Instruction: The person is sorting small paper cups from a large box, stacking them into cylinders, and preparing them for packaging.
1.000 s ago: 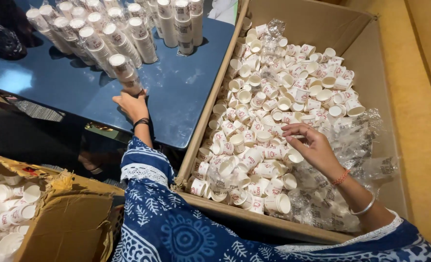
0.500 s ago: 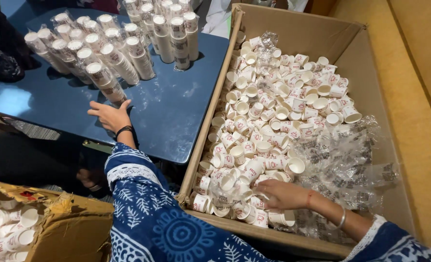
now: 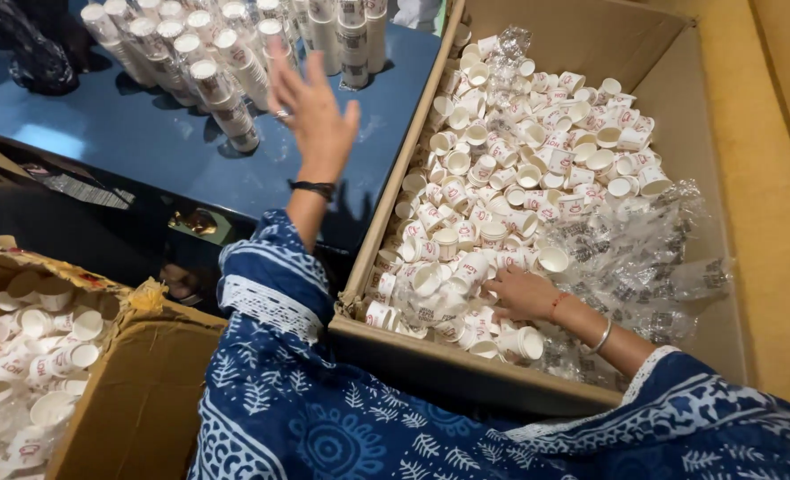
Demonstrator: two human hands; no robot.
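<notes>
My left hand (image 3: 315, 111) is raised above the dark blue table (image 3: 146, 151), fingers spread and holding nothing, just right of the stacks of small white paper cups (image 3: 226, 84) standing there. My right hand (image 3: 524, 293) reaches into the big cardboard box (image 3: 395, 351) and rests palm down among the loose paper cups (image 3: 519, 151) near the box's front edge, fingers curled around cups; whether it grips one I cannot tell. Both arms wear blue patterned sleeves.
Crumpled clear plastic wrap (image 3: 644, 267) lies among the cups at the right of the box. A second cardboard box (image 3: 137, 382) with more cups sits at lower left. A black bag (image 3: 22, 44) lies on the table's far left corner.
My left hand has lifted off the table by the stacks and now hovers open. My right hand has moved down to the front of the box, into the cups.
</notes>
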